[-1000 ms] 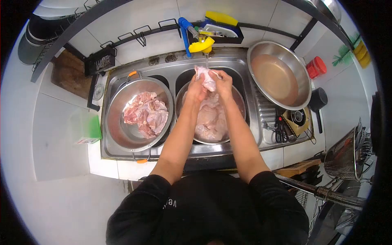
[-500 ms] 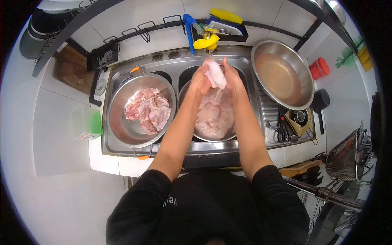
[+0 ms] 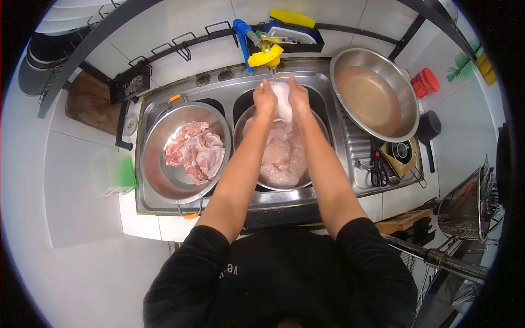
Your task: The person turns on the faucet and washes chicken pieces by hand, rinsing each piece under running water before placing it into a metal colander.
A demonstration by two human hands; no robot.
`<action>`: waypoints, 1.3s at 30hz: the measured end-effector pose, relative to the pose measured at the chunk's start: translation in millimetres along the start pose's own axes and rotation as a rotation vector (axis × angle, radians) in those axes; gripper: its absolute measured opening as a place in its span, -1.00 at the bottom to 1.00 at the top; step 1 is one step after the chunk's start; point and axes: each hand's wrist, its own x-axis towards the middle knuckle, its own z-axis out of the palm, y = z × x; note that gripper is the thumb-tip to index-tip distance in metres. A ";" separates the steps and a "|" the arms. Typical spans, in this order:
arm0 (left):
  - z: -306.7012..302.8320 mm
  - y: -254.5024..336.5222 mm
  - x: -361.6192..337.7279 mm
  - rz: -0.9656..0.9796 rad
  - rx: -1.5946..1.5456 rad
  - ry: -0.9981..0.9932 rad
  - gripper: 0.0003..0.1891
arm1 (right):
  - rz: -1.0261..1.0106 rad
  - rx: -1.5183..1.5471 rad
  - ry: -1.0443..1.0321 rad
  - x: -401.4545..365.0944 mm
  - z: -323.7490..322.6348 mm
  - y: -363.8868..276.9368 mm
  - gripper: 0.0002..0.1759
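Under the running faucet (image 3: 272, 57), a pale piece of raw chicken (image 3: 282, 100) is held between my two hands. My left hand (image 3: 266, 99) grips its left side and my right hand (image 3: 298, 95) its right side. Water falls onto the piece from the spout. Below my hands, a metal bowl (image 3: 238, 136) in the right sink basin holds water and more raw chicken pieces (image 3: 281, 156). To the left, a wide steel pan (image 3: 156, 172) with orange-tipped handles contains several pinkish chicken pieces (image 3: 196, 150).
A large steel basin (image 3: 402, 117) of cloudy water stands on the right drainboard. Near it lie black-handled scissors (image 3: 378, 170), a small black pan (image 3: 429, 127) and a red cup (image 3: 425, 83). A green-and-clear container (image 3: 126, 174) is at the left, and a black rack rail (image 3: 213, 34) runs along the wall.
Both hands have turned the chicken piece more upright and spread to its sides beneath the water stream. The whole view has shifted slightly.
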 end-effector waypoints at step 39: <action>-123.8 69.6 -14.7 0.010 0.175 -0.054 -0.54 | 0.200 -0.971 -0.209 -4.1 -73.5 171.1 -0.38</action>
